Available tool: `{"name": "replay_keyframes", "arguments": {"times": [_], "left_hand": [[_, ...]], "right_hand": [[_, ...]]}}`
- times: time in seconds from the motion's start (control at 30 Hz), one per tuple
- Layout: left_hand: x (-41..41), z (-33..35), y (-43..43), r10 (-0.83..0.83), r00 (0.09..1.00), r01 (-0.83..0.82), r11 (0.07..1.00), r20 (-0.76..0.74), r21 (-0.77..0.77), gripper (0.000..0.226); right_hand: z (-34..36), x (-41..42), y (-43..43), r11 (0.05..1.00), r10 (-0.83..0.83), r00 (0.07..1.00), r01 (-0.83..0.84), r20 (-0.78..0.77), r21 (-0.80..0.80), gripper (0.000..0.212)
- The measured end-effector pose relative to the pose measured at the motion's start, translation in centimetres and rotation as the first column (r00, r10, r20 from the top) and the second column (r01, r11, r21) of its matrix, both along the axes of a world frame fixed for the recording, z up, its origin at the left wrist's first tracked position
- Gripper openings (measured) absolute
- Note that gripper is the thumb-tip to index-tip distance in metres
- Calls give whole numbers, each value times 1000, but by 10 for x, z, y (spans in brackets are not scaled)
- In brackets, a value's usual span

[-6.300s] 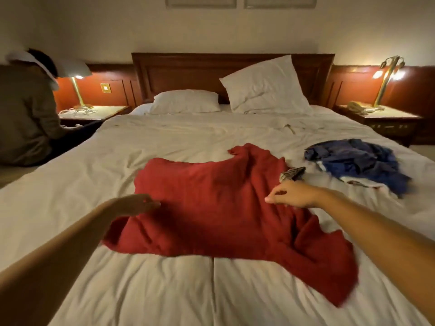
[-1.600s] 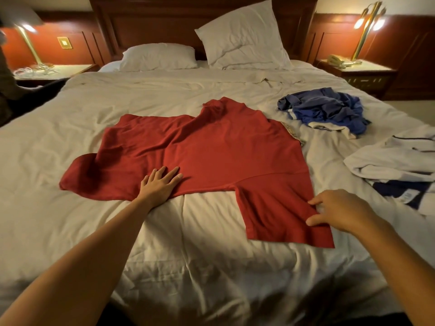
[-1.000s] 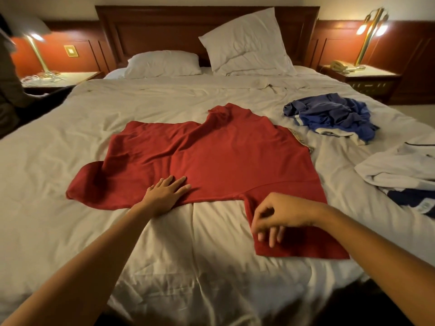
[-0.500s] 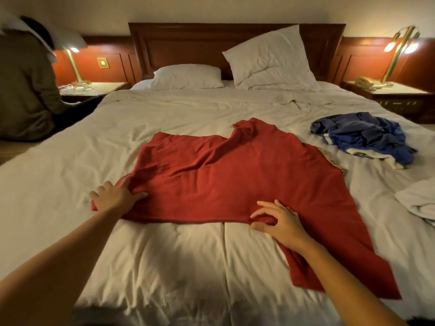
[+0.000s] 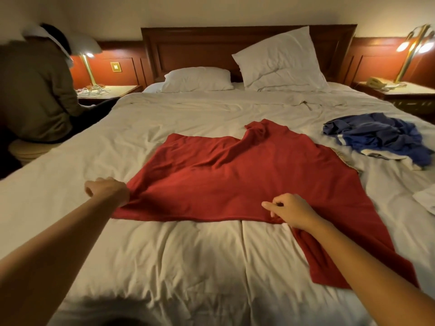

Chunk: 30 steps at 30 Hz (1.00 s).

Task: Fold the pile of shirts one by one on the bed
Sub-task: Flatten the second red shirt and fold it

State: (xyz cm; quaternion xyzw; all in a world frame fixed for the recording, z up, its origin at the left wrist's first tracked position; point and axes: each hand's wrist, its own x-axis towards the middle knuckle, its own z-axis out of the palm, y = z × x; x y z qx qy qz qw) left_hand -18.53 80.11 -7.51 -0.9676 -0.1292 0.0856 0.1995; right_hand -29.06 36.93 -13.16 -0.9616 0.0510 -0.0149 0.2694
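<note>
A red shirt (image 5: 247,182) lies spread across the middle of the white bed (image 5: 164,255), one sleeve trailing toward the near right. My left hand (image 5: 106,190) grips the shirt's left edge with curled fingers. My right hand (image 5: 290,211) pinches the near hem where the sleeve joins the body. A crumpled blue shirt (image 5: 376,137) lies at the right of the bed. A white garment (image 5: 426,201) shows at the right frame edge.
Two white pillows (image 5: 277,60) lean at the dark wooden headboard. A person in a brown top (image 5: 35,90) sits at the bed's left side. Nightstands with lit lamps (image 5: 409,50) flank the bed; the right one carries a telephone.
My left hand has curled onto the shirt's left edge and drawn it taut. My right hand went from lying flat on the hem to pinching it. The left sleeve is no longer spread out.
</note>
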Motion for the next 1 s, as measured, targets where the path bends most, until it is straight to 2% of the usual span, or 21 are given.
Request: {"name": "replay_keyframes", "arguments": {"times": [0.07, 0.1, 0.13, 0.2, 0.23, 0.33, 0.43, 0.5, 0.6, 0.63, 0.67, 0.7, 0.77, 0.8, 0.83, 0.87, 0.93, 0.97, 1.0], "left_hand": [[4, -7, -6, 74, 997, -75, 994, -20, -85, 42], [10, -12, -6, 80, 996, -74, 981, 26, -177, 42], [17, -18, -5, 73, 994, -44, 954, 86, -297, 44], [29, -29, -8, 63, 984, 40, 835, 168, -548, 49], [35, -34, -10, 69, 976, 78, 774, 207, -628, 51], [56, -46, -13, 136, 944, 133, 676, 300, -725, 59], [87, -53, -16, 160, 932, 158, 629, 325, -761, 73], [110, -49, -23, 186, 941, 128, 575, 281, -808, 80], [150, -40, -29, 148, 989, -52, 486, 24, -873, 83], [162, -40, -27, 97, 993, -105, 490, -65, -865, 89], [172, -42, -23, 57, 992, -126, 561, -113, -818, 94], [178, -42, -18, 34, 994, -98, 646, -100, -757, 93], [181, -33, -1, 18, 998, 15, 839, 55, -544, 77], [181, -29, 7, 15, 993, 45, 871, 118, -489, 75], [184, -28, 15, 11, 993, 51, 862, 120, -505, 80], [192, -29, 21, 39, 998, -1, 787, 47, -616, 88], [200, -29, 12, 55, 994, -110, 517, -96, -849, 92], [205, -31, 2, 69, 992, -124, 413, -105, -902, 91], [214, -37, -7, 101, 994, -81, 386, -45, -919, 89]], "right_hand": [[5, 15, 15, 999, 32, 999, -32, 38, -16, 41], [4, 22, 25, 998, 59, 997, -60, 54, 12, 39], [2, 30, 36, 993, 100, 994, -103, 53, 56, 47], [-8, 46, 57, 984, 167, 982, -160, -89, 82, 74], [-15, 54, 66, 985, 171, 968, -171, -185, 19, 72], [-35, 77, 84, 964, 149, 956, -197, -254, -177, 64], [-50, 103, 86, 961, 82, 981, -126, -178, -248, 87], [-57, 120, 87, 955, 42, 994, -70, -102, -289, 98], [-66, 147, 88, 941, 5, 1000, -11, -20, -337, 94], [-67, 156, 86, 940, 6, 1000, -12, -21, -340, 91], [-66, 167, 84, 940, 7, 1000, -17, -30, -341, 86], [-65, 177, 82, 939, 7, 999, -18, -34, -344, 80], [-63, 193, 80, 936, -8, 999, -5, -35, -353, 70], [-64, 197, 80, 934, -19, 1000, 9, -25, -357, 68], [-65, 200, 81, 933, -29, 1000, 26, -3, -359, 66], [-67, 201, 81, 932, -36, 999, 42, 24, -360, 66], [-69, 201, 81, 935, -46, 997, 64, 61, -348, 69], [-69, 201, 81, 940, -51, 996, 73, 72, -334, 72], [-68, 202, 81, 943, -58, 995, 81, 81, -322, 75]]}}
